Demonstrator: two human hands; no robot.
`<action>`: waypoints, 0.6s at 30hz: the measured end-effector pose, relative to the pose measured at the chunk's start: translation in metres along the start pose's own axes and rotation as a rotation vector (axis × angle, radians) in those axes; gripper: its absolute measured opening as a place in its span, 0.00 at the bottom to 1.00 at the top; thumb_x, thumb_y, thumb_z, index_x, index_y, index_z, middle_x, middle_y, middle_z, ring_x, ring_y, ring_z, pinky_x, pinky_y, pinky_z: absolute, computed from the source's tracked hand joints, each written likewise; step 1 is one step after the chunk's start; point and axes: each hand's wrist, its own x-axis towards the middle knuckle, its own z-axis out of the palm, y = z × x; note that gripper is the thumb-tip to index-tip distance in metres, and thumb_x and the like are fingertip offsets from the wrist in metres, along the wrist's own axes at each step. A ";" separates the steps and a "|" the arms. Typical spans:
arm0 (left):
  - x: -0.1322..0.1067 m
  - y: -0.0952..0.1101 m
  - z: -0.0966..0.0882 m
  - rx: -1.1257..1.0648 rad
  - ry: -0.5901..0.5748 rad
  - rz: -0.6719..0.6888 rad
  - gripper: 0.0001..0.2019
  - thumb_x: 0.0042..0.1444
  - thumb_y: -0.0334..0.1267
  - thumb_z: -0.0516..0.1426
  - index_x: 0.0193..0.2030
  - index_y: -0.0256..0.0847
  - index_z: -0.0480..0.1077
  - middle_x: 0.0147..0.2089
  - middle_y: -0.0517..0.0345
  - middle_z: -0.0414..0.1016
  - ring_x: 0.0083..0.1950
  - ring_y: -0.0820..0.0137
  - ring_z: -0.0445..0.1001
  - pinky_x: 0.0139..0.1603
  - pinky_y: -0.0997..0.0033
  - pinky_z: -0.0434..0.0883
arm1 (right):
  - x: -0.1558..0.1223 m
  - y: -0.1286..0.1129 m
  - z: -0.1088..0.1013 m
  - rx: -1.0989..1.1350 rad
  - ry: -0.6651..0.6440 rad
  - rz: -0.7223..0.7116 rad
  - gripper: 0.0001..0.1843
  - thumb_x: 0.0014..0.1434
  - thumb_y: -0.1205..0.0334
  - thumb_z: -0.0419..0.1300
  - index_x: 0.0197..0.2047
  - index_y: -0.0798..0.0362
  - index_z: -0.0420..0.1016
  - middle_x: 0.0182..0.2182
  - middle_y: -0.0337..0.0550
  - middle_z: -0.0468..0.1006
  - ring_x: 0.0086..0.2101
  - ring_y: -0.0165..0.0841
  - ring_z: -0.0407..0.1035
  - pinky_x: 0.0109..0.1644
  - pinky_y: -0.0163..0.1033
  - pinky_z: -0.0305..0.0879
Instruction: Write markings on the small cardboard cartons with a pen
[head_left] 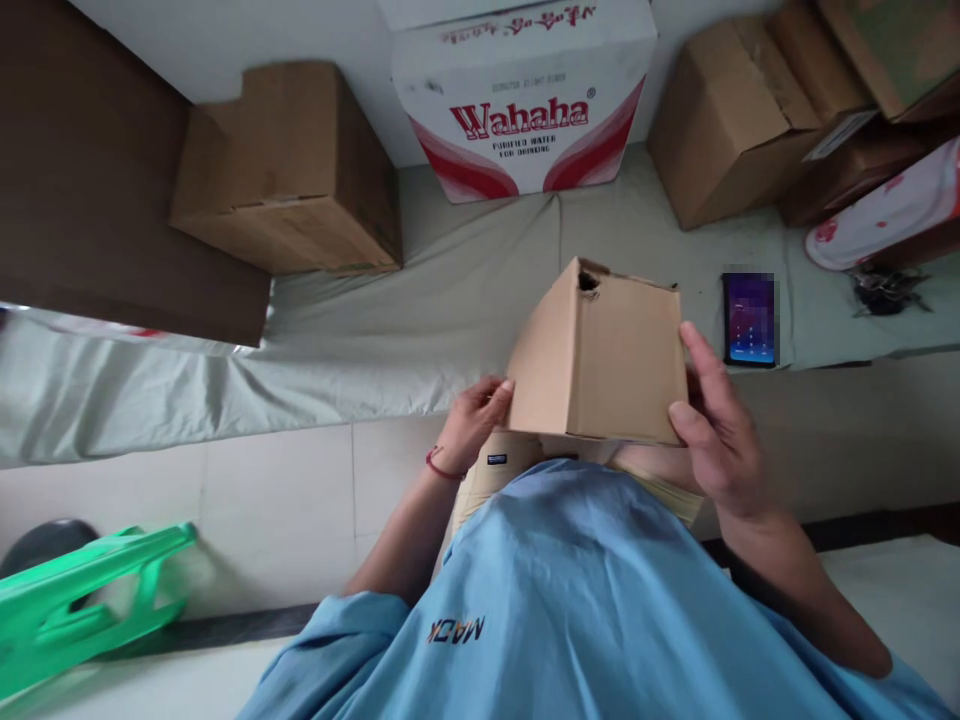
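The small brown cardboard box (600,350) hangs tilted before the pale cloth-covered platform (337,330), left hand (472,420) curled on its lower-left corner, right hand (716,430) pressed flat along its right side; even pressure from both, I'd judge, stops it twisting.

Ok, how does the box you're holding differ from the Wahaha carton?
The held box is plain brown, smaller, tilted, gripped by left hand and right hand; the Wahaha carton is white with red print, larger, resting flat on the cloth. Both are cardboard.
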 end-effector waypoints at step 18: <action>-0.030 0.064 0.038 0.567 0.143 1.002 0.22 0.76 0.52 0.54 0.66 0.42 0.75 0.71 0.41 0.75 0.69 0.54 0.75 0.59 0.55 0.80 | 0.036 -0.004 0.002 -0.221 -0.076 -0.065 0.30 0.74 0.40 0.58 0.69 0.48 0.76 0.57 0.51 0.82 0.56 0.44 0.77 0.55 0.46 0.76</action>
